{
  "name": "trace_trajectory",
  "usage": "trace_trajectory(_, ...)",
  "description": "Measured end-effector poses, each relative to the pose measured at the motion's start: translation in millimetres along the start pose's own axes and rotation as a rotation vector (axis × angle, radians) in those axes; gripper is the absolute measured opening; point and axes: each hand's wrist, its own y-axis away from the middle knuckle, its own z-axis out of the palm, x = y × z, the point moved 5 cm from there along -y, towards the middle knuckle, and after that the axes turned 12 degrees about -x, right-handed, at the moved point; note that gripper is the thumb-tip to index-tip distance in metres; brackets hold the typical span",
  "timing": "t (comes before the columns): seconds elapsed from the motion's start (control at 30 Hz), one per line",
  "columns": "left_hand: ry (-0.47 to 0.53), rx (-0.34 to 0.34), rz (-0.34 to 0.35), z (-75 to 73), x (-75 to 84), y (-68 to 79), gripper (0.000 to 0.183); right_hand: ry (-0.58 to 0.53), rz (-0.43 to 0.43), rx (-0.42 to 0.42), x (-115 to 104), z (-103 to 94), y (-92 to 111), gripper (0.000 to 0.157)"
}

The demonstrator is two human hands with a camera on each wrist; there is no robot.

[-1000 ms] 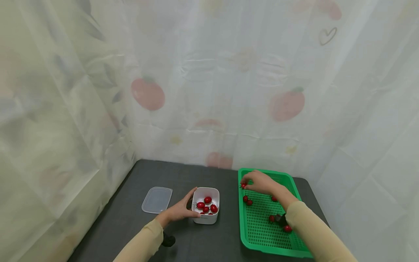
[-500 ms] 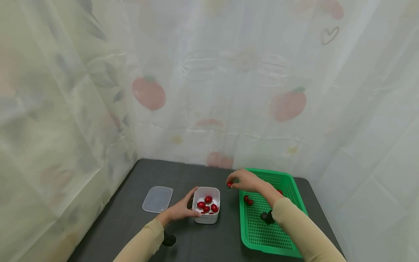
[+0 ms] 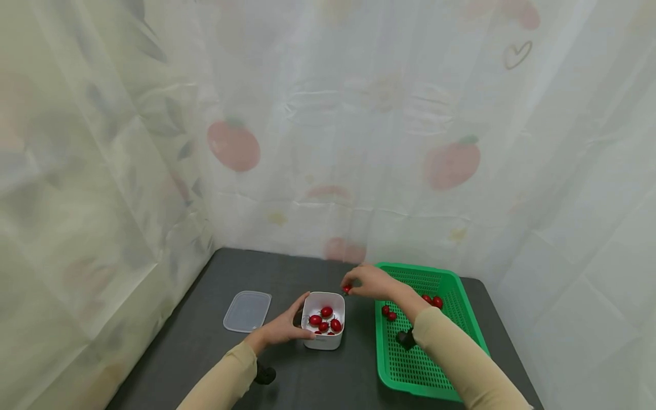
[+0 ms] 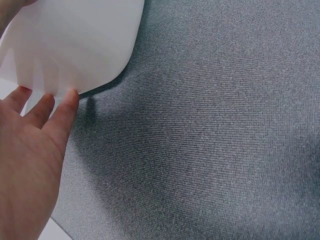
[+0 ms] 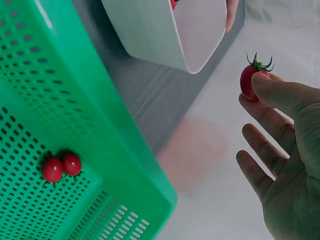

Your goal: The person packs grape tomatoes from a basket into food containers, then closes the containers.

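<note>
Tomato [image 5: 248, 84] pinched by the right hand [image 3: 371, 282] between thumb [image 5: 280, 94] and fingers [image 5: 265, 116], near a white box [image 3: 323, 343] the left hand [image 3: 282, 328] grips, apparently to steady it

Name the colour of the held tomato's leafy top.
Green; the leafy top shows best in the right wrist view.

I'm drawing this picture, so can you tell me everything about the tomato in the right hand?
The tomato is small, red and longish, with smooth, shiny skin and a spiky green leafy top. The right hand pinches it between thumb and finger, leafy end toward the top of the right wrist picture. It is in the air near the far right corner of the white box, with nothing else seen touching it.
</note>
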Motion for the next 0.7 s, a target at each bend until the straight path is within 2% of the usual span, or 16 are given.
trace_trajectory(0.37, 0.016, -0.008, 0.002, 0.0, 0.1, -0.8, 0.110, -0.008, 0.014, -0.018, -11.9, 0.5, -10.5, 0.020)
trace_trajectory(0.7, 0.030, -0.018, 0.009, -0.2, -3.6, -1.7, 0.111, -0.033, -0.004, -0.030, -21.9, 10.9, -26.1, 0.018)
